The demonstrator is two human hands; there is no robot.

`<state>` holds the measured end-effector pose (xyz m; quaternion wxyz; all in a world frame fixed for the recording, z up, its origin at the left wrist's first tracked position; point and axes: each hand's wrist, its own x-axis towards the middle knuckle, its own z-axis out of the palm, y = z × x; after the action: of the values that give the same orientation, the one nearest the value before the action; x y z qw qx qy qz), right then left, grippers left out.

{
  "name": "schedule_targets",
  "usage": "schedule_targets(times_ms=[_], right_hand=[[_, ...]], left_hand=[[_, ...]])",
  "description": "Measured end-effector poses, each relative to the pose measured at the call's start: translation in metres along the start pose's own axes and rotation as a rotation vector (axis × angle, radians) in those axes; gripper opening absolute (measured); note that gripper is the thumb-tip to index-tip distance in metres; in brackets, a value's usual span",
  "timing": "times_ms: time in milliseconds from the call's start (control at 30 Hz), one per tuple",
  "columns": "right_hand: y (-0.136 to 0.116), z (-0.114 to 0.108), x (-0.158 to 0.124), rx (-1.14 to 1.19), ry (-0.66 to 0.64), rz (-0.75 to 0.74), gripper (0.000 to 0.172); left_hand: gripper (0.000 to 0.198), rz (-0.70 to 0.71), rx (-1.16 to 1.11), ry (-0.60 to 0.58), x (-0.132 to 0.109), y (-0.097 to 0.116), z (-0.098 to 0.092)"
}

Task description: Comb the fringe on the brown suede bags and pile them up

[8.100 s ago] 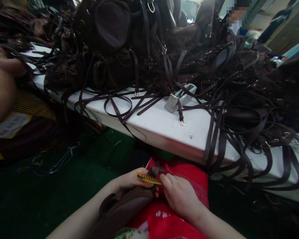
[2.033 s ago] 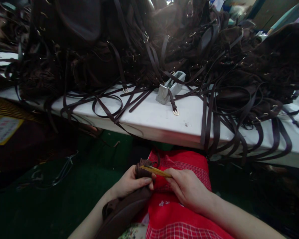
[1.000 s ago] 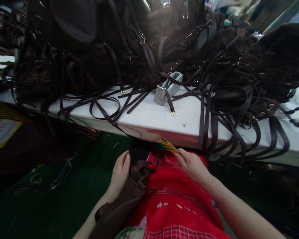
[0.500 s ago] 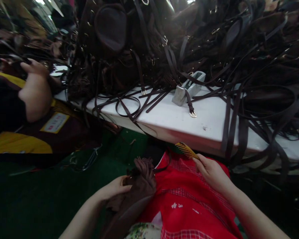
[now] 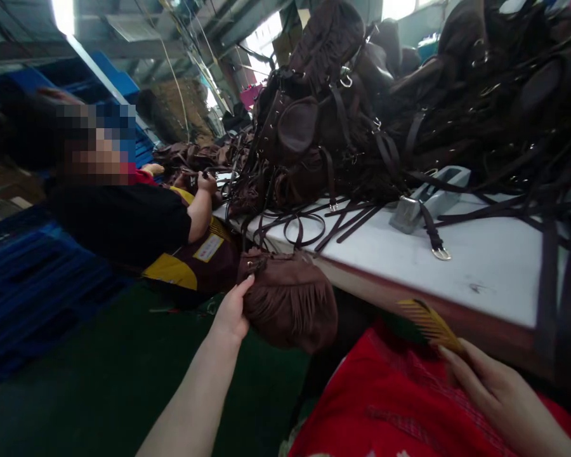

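Grey tape dispenser (image 5: 442, 198) is resting on white table (image 5: 495, 254); black-sleeved co-worker (image 5: 133, 219) is reaching tableward; overhead lamp (image 5: 63, 16) is glowing.

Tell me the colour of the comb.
The comb is amber-yellow; the head view, the only one, shows it best.

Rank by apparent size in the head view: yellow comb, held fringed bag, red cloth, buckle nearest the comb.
1. Red cloth
2. Held fringed bag
3. Yellow comb
4. Buckle
Nearness may enlarge the cloth.
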<state>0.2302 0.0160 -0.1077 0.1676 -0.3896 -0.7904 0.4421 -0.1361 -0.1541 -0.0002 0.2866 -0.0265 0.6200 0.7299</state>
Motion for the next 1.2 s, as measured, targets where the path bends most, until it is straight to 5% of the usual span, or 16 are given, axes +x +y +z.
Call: schedule_targets(times_ms=[133,367,533,733,900,1067,1200], right_hand=[[-0.021,0.002,0.000,0.066,0.042,0.075,0.042],[-0.040,0.011,0.007,0.278,0.063,0.171,0.029],[-0.056,0.015,0.015,0.221,-0.052,0.035,0.026],[-0.081,0.031,0.036,-0.191,-0.196,-0.311,0.031],[-0.087,0.048,0.053,-0.470,-0.367,-0.534,0.036],[-0.081,0.044,0.043,-0.459,-0.618,-0.501,0.041],[-0.077,0.021,0.037,-0.275,-0.806,-0.309,0.042]], left_hand=[[0.028,-0.169,-0.064,0.011,-0.012,-0.035,0.014],[0.031,-0.313,-0.019,-0.136,-0.032,-0.084,0.022],[0.032,-0.298,0.026,-0.240,-0.040,-0.089,0.021],[0.012,-0.328,0.103,-0.241,-0.043,-0.090,0.019],[0.017,-0.351,0.186,-0.313,-0.034,-0.091,0.015],[0.021,-0.339,0.192,-0.324,-0.028,-0.088,0.013],[0.015,-0.376,0.160,-0.316,-0.027,-0.095,0.020]])
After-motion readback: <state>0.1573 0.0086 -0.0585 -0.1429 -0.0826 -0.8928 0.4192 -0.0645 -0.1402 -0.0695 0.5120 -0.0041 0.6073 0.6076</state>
